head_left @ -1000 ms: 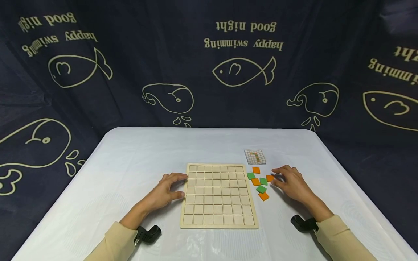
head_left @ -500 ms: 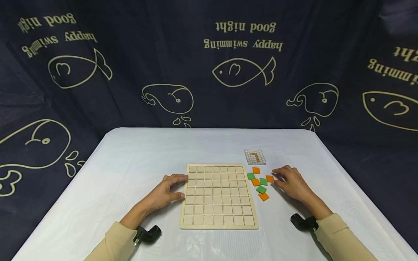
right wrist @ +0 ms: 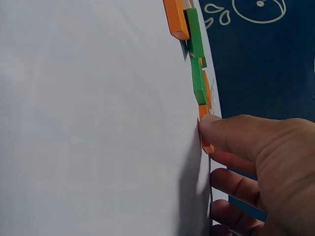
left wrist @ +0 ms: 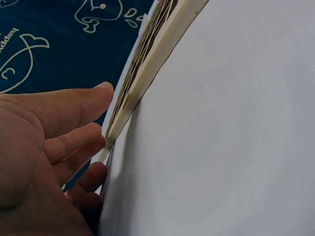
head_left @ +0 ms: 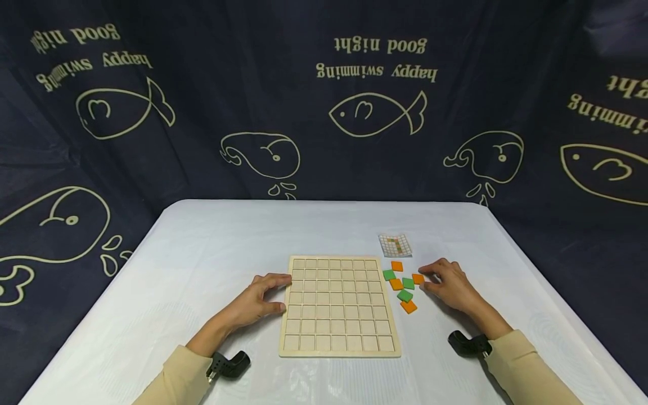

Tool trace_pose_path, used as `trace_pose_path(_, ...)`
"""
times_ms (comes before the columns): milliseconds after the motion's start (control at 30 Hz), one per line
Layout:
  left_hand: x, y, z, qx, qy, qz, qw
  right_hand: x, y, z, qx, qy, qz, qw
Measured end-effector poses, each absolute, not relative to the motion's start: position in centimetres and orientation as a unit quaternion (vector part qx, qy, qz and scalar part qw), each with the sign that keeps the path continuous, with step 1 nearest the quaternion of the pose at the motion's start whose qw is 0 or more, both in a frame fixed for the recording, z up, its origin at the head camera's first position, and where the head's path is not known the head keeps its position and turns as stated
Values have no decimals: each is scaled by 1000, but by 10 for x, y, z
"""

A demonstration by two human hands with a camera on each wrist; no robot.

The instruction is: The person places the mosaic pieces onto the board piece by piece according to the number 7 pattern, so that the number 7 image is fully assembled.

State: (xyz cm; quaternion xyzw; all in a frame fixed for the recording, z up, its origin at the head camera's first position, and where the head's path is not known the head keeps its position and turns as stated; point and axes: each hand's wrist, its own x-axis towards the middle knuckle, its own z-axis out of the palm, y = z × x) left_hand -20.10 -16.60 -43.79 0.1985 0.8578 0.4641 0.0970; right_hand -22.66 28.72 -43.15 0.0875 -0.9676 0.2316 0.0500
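A pale wooden board (head_left: pixel 337 312) with a grid of square recesses lies on the table. My left hand (head_left: pixel 253 301) rests by its left side, index fingertip over the rim and thumb tip right at the edge. In the left wrist view, the fingers are loosely bent beside the board's side (left wrist: pixel 147 73). My right hand (head_left: pixel 451 286) is at the rightmost orange tile (head_left: pixel 418 278), thumb and index spread on its near and far sides. The right wrist view has the thumb (right wrist: pixel 236 135) overlapping this tile. Several other orange and green tiles (head_left: pixel 405 296) lie between board and hand.
A small card (head_left: pixel 395 246) printed with a coloured grid pattern lies behind the tiles. White cloth (head_left: pixel 228 236) covers the table. A dark curtain (head_left: pixel 202 169) with fish drawings hangs behind it. Both wrists wear black camera mounts (head_left: pixel 230 364).
My right hand has edged slightly left, its index finger and thumb now nearer the rightmost orange tile. The left hand and the board stay put. The head view has tilted very slightly.
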Motion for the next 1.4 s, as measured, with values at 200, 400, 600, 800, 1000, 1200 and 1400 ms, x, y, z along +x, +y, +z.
trace_pose_path(200,-201,-165,-438,199,861,459,95,-228,289,-433,93,-968,228,52)
trace_pose_path(400,-200,-164,-438,198,869,444,89,-228,290,-434,97,-965,235,58)
trace_pose_path(600,-199,-163,-438,211,876,427,74,-230,291,-436,94,-965,238,60)
trace_pose_path(800,-199,-161,-437,215,880,419,72,-228,291,-437,99,-964,237,71)
trace_pose_path(1000,-199,-160,-437,212,882,414,73,-227,292,-439,99,-964,234,74)
trace_pose_path(1200,-199,-160,-437,210,882,416,73,-226,292,-438,95,-965,234,73)
trace_pose_path(1400,-199,-160,-438,209,882,417,74,-227,291,-439,96,-965,232,75)
